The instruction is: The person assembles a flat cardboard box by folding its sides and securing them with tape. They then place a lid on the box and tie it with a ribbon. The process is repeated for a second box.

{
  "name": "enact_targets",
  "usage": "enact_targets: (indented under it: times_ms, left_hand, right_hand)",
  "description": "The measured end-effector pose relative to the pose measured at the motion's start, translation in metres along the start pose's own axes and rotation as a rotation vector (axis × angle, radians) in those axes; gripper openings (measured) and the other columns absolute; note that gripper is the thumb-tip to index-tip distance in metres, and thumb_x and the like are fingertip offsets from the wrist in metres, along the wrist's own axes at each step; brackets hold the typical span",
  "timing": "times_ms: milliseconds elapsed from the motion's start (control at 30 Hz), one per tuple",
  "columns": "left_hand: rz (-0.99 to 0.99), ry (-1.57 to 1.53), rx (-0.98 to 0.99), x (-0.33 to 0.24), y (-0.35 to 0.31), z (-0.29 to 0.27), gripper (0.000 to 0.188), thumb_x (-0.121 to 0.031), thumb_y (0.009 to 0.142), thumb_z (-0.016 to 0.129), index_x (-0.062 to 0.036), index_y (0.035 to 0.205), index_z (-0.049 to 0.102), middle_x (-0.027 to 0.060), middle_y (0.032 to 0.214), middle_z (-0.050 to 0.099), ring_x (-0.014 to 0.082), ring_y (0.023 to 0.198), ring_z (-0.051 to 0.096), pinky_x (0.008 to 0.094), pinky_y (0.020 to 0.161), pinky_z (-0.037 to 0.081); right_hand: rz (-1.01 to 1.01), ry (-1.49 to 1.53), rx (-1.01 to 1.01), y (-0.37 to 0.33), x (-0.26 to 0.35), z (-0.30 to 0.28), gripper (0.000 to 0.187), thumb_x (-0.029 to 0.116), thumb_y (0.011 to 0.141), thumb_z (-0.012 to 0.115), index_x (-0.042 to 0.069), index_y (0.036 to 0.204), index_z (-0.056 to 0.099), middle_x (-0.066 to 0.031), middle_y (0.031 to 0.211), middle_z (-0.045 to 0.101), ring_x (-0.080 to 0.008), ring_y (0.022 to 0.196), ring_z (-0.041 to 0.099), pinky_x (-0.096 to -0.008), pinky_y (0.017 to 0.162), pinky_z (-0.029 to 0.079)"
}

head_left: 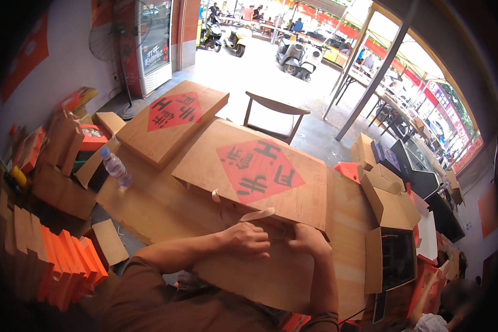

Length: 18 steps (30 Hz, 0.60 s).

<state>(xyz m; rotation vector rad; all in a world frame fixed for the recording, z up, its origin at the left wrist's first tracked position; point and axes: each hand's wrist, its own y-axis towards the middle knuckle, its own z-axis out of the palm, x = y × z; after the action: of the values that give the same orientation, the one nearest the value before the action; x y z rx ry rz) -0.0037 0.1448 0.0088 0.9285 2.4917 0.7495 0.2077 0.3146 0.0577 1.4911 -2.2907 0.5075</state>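
A large flat brown cardboard gift box with a red diamond label lies on the table before me. From its near side sticks up a pale ribbon handle, partly in a loop. Just below the ribbon, my left hand is closed, its fingers curled in; what it pinches, if anything, is hidden. My right hand is at the box's near right edge, thumb toward the left hand. Its other fingers go out of sight against the box. A second similar box lies beyond, to the left.
The wooden table carries a plastic bottle at left. Orange and brown boxes stand stacked at lower left. Open cartons line the right side, near another person's arm. Behind the table stands a chair.
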Motion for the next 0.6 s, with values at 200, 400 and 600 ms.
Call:
enact_targets:
  times_ms: [200,400,600]
  left_hand:
    - [0.314,0.122,-0.224,-0.022,0.012,-0.011,0.025,-0.027,0.088,0.076,-0.0098,0.105,0.070,0.0001,0.081,0.051,0.0160,0.073,0.060,0.0306,0.061,0.053]
    - [-0.268,0.622,-0.380,0.049,-0.018,-0.048,0.033,-0.023,0.088,0.072,-0.0096,0.118,0.068,0.0111,0.112,0.065,0.0306,0.102,0.064,0.0481,0.090,0.056]
    - [-1.137,0.668,-0.393,0.149,-0.114,-0.093,0.073,-0.035,0.093,0.070,0.0002,0.152,0.043,0.0237,0.147,0.050,0.0426,0.135,0.051,0.0529,0.111,0.044]
  right_hand:
    - [0.153,-0.085,0.305,-0.005,0.005,-0.008,0.057,0.044,0.088,0.071,-0.001,0.123,0.064,-0.0240,0.107,0.074,-0.0412,0.098,0.071,-0.0468,0.088,0.055]
    - [0.023,0.365,0.071,-0.026,0.029,-0.050,0.065,0.037,0.094,0.074,-0.003,0.143,0.059,-0.0260,0.121,0.073,-0.0403,0.113,0.070,-0.0447,0.097,0.055]
    - [0.348,0.231,-0.536,-0.015,-0.072,-0.038,0.081,0.050,0.096,0.071,-0.004,0.151,0.049,-0.0297,0.136,0.065,-0.0416,0.126,0.064,-0.0483,0.107,0.050]
